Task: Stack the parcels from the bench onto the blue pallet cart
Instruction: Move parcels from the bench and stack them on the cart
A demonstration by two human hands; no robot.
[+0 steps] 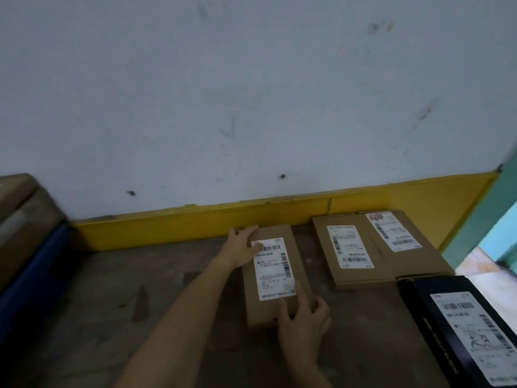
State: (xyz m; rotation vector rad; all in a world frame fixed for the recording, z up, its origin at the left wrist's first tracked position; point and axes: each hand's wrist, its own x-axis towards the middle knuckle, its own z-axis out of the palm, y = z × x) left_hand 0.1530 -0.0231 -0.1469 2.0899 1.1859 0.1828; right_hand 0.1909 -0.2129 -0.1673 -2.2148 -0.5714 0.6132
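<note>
A small brown cardboard parcel with a white shipping label lies flat on the worn bench. My left hand rests on its far left corner, fingers spread along the top edge. My right hand holds its near end, fingers lying on top and the thumb at the near edge. To the right lie two flat brown parcels, overlapping side by side, each with a label. A black parcel with a large white label sits at the bench's near right corner. At the far left edge is a blue pallet cart.
A white wall with a yellow lower band runs right behind the bench. Brown cartons stand on the blue cart at the left. A teal door frame and a bright floor show at the right.
</note>
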